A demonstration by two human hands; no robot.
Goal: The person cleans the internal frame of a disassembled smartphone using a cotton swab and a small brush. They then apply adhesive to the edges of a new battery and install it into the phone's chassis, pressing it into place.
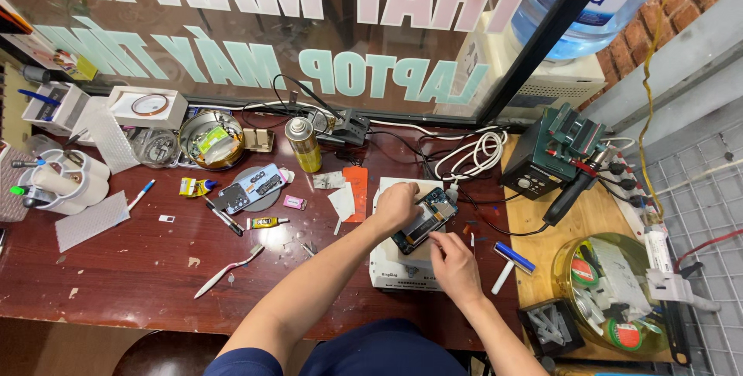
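Observation:
An opened smartphone [427, 219] with its inner parts showing lies on a white heating pad [398, 271] on the dark wooden bench. My left hand [396, 206] grips the phone's left edge and holds it down. My right hand [457, 266] sits just below the phone, fingers pinched together near its lower end; whether a small tool is in them I cannot tell. A thin white tool [472, 242] lies beside the right hand.
A second phone [252, 188] rests on a round pad at the left. A yellow spray can [303, 144], a toothbrush [227, 271], pens and glue tubes are scattered around. A soldering station [546, 159] stands at the right, with a clear bowl [611, 292] of tape rolls below it.

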